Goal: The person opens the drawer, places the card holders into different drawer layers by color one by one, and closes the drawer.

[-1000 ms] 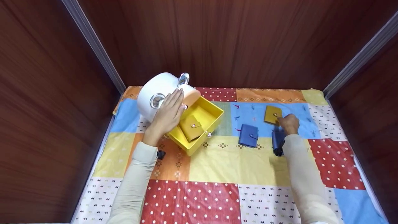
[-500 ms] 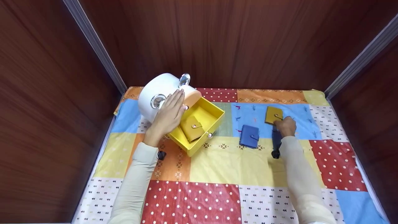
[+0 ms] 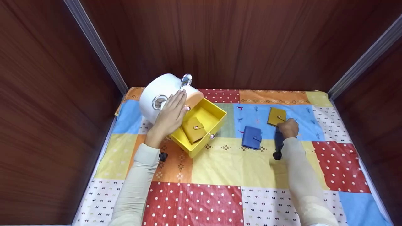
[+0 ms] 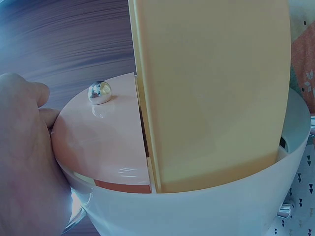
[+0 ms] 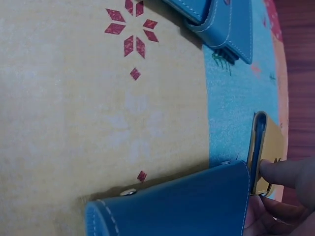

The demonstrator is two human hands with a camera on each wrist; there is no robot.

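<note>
A white round box (image 3: 154, 86) with silver ring-like parts stands at the left, its yellow drawer (image 3: 212, 111) pulled out. Inside the drawer lies a mustard snap wallet (image 3: 193, 129). My left hand (image 3: 171, 114) rests on the front of the box with its fingers straight. On the right, my right hand (image 3: 288, 128) pinches the near corner of a second mustard wallet (image 3: 276, 115) between thumb and fingers, as the right wrist view shows. A dark blue wallet (image 5: 172, 206) sits just below that hand, partly hidden by it in the head view.
Another blue wallet (image 3: 251, 137) lies on the patchwork cloth (image 3: 216, 169) between the drawer and my right hand. Dark wood-look panels (image 3: 213, 44) rise behind and at both sides. The drawer has a silver knob (image 3: 212, 136) on its front.
My right hand has shifted slightly left and toward me, and its fingers have come onto the mustard wallet's near corner. My left hand, the box and the drawer look the same.
</note>
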